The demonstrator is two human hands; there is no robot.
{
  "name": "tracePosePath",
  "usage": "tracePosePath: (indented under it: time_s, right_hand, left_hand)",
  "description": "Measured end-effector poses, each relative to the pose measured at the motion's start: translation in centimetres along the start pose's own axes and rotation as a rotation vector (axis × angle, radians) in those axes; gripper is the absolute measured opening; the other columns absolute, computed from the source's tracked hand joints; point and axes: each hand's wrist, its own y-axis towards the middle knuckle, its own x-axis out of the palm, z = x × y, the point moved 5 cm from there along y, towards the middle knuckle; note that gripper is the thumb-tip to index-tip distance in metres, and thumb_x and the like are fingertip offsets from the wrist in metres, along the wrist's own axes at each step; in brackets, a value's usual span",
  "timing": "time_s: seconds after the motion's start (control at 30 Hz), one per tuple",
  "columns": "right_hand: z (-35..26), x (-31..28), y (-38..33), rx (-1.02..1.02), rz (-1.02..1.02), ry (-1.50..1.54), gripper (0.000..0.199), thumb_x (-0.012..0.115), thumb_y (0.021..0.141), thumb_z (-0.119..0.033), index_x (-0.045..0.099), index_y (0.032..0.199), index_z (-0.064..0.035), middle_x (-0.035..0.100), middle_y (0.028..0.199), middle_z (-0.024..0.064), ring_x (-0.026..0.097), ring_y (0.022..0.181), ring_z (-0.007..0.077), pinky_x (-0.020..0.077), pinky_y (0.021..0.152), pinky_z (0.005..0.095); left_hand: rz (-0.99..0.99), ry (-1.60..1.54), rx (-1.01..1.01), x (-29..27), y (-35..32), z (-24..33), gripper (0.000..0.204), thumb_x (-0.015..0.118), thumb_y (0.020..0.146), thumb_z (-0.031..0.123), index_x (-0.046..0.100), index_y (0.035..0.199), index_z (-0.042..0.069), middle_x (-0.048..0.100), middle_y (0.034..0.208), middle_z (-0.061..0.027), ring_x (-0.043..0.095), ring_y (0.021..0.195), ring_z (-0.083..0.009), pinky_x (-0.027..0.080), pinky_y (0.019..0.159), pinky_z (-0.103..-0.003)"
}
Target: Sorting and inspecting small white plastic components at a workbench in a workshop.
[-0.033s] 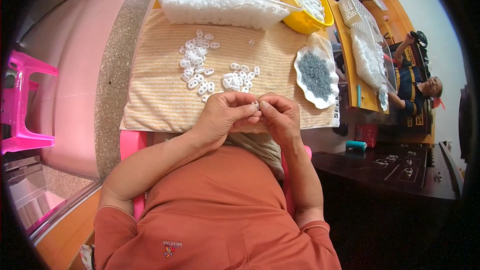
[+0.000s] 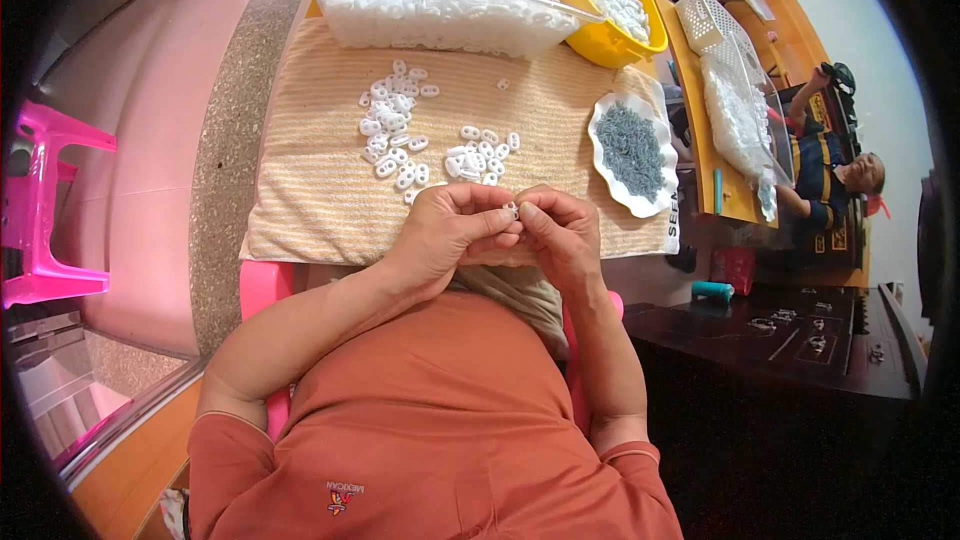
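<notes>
Over the near edge of a striped beige cloth mat (image 2: pixel 300 190), the person's left hand (image 2: pixel 445 230) and right hand (image 2: pixel 565 235) are meeting, fingertips pressed together. Between them they are pinching a small white plastic oval piece (image 2: pixel 512 210), so each grip is clamped on that piece, thumbs and forefingers closing around it from either side. Just beyond the hands, a loose scatter of similar small white oval pieces (image 2: pixel 400 130) is lying on the mat, in one cluster toward the left and a smaller one closer to the fingers. To the right of the hands, a white scalloped dish (image 2: pixel 650 202) is holding a heap of small grey metal parts (image 2: pixel 630 148). At the far edge of the mat, a clear plastic tub (image 2: pixel 330 0) is sitting heaped with white pieces, and beside it a yellow plastic bowl (image 2: pixel 600 40) is carrying more of them. A pink plastic stool (image 2: pixel 45 220) is standing on the floor to the left. Another person in a dark striped top (image 2: pixel 825 165) is sitting at the far right.
</notes>
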Motion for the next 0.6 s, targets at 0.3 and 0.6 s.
tracePosePath:
  time_s: [0.3, 0.6]
  right_hand:
    - [-1.06, 0.31, 0.01, -0.168, -0.014, -0.296, 0.006, 0.063, 0.088, 0.0, 0.068, 0.09, 0.0043, 0.065, 0.087, 0.0076, 0.062, 0.077, 0.0101, 0.0489, 0.07, 0.0217]
    - [-1.03, 0.27, -0.01, -0.129, 0.008, -0.282, 0.008, 0.063, 0.089, -0.002, 0.067, 0.092, 0.0042, 0.066, 0.087, 0.0064, 0.063, 0.074, 0.0088, 0.0503, 0.069, 0.021]
  left_hand:
    - [0.043, 0.103, 0.08, -0.17, -0.09, -0.09, 0.02, 0.065, 0.088, 0.003, 0.063, 0.106, -0.004, 0.067, 0.091, -0.0088, 0.065, 0.081, -0.0124, 0.055, 0.075, -0.024]
    - [0.036, 0.09, 0.077, -0.23, 0.08, -0.24, 0.019, 0.065, 0.088, 0.003, 0.062, 0.106, -0.003, 0.067, 0.091, -0.0084, 0.065, 0.08, -0.0117, 0.055, 0.074, -0.024]
